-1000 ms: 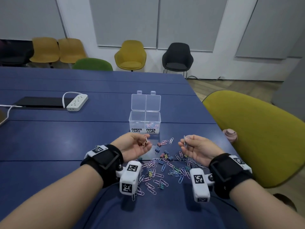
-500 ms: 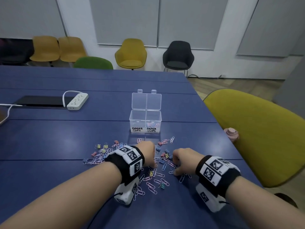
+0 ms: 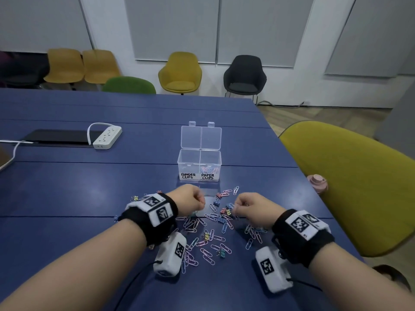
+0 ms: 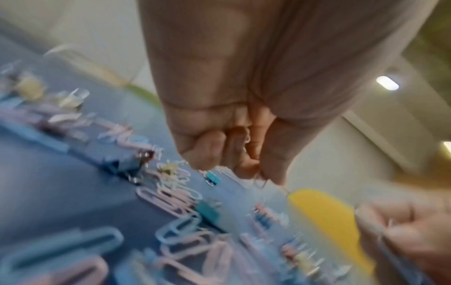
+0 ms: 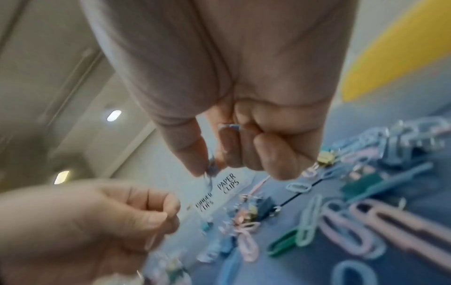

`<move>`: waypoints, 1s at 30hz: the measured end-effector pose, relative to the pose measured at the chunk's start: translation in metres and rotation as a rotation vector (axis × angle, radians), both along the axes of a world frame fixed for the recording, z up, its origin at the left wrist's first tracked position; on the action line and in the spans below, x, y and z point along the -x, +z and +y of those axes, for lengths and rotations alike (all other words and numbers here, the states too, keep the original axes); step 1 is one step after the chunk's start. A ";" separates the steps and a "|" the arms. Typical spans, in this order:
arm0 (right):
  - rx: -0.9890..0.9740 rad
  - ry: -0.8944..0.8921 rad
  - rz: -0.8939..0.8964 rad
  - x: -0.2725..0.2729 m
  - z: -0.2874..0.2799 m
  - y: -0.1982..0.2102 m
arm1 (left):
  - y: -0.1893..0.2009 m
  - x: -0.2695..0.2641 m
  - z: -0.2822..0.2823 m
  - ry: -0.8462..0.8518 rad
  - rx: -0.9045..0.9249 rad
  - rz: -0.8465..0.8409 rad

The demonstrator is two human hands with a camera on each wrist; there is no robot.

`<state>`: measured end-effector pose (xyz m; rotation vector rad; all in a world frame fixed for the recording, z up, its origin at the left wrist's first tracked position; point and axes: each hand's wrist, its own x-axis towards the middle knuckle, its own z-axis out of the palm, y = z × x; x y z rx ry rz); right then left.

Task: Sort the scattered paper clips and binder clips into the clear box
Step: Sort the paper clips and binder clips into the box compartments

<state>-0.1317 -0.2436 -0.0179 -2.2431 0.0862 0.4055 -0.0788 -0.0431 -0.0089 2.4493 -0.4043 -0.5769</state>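
Note:
The clear box stands lid-open on the blue table, labelled "BINDER CLIPS" left and "PAPER CLIPS" right; a few paper clips lie in the right compartment. Pastel paper clips and small binder clips are scattered just in front of it. My left hand hovers knuckles-up over the pile's far left, fingers curled round thin paper clips. My right hand hovers beside it and pinches a blue paper clip between thumb and forefinger. Both views from the wrists are blurred.
A white power strip and a dark flat panel lie at the far left. A yellow-green chair stands close at the table's right edge, with a pink object beside it. More chairs line the far wall.
A second ago both hands were palm-up holding clips. They turned over and dropped onto the pile, and now they are raised slightly and moved towards the box with clips pinched.

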 end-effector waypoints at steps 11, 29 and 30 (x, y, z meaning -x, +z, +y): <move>-1.300 -0.343 0.233 0.012 0.011 0.003 | 0.010 0.008 0.034 0.488 1.230 0.863; 0.544 0.486 -0.094 0.009 0.045 -0.005 | -0.003 0.043 0.032 -0.391 -0.265 0.026; 0.550 0.494 -0.099 0.009 0.045 -0.005 | -0.005 0.043 0.032 -0.397 -0.271 0.019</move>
